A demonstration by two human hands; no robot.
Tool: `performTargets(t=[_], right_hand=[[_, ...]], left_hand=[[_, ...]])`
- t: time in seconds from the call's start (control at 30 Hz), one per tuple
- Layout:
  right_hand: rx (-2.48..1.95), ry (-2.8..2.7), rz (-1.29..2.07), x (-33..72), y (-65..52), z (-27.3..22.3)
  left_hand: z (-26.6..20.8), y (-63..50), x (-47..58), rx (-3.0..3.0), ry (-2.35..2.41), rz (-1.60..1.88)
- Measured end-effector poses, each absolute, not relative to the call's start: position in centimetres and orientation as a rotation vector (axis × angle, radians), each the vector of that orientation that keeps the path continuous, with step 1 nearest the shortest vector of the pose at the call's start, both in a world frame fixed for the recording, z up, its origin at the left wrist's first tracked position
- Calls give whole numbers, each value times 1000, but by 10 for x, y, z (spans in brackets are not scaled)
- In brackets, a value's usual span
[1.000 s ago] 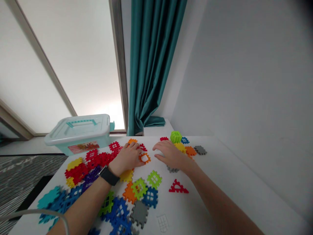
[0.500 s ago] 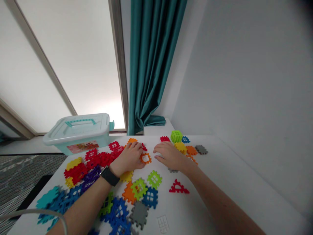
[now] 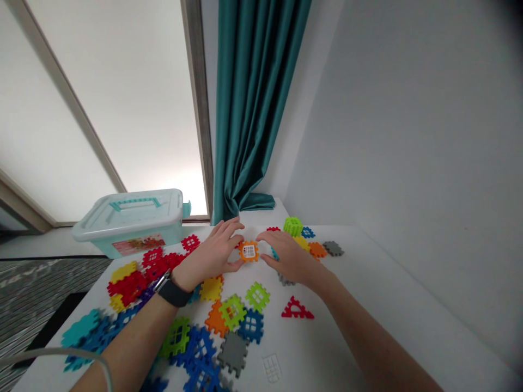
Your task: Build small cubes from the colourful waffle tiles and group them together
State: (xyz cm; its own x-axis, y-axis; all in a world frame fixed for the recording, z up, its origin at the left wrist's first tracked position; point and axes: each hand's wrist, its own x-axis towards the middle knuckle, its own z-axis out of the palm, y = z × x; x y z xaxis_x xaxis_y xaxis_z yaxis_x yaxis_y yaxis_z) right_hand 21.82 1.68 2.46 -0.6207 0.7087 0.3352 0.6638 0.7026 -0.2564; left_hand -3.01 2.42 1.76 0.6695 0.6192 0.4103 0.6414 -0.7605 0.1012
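Observation:
An orange square building piece with a window grid lies on the white table between my hands. Curved around its left side is my left hand, wearing a black watch, fingers spread and thumb apart; whether a fingertip touches the piece I cannot tell. My right hand hovers at the piece's right with thumb and fingers apart, a small gap from it. Partly hidden beneath the right hand are a teal piece and a grey piece. A red triangular piece lies nearer me.
A lidded pale-teal box stands at the back left. Red pieces, blue pieces and green pieces spread over the table's left half. At the back right stands a lime-green cube beside several flat pieces.
My left hand has lifted a little and its fingers have spread. The orange square now sits slightly farther back and to the right. My right hand has barely shifted.

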Motion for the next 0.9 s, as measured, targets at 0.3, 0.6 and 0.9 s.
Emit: performTargets(t=[0.3, 0.6, 0.9], right_hand=[[-946, -2411, 142, 213, -6, 30], [-950, -2349, 58, 217, -25, 16], [-941, -2309, 103, 204, -38, 10]], left_hand=[[36, 10, -26, -2795, -959, -762], [36, -4, -25, -2830, -924, -742], [28, -23, -41, -2833, -1071, -846]])
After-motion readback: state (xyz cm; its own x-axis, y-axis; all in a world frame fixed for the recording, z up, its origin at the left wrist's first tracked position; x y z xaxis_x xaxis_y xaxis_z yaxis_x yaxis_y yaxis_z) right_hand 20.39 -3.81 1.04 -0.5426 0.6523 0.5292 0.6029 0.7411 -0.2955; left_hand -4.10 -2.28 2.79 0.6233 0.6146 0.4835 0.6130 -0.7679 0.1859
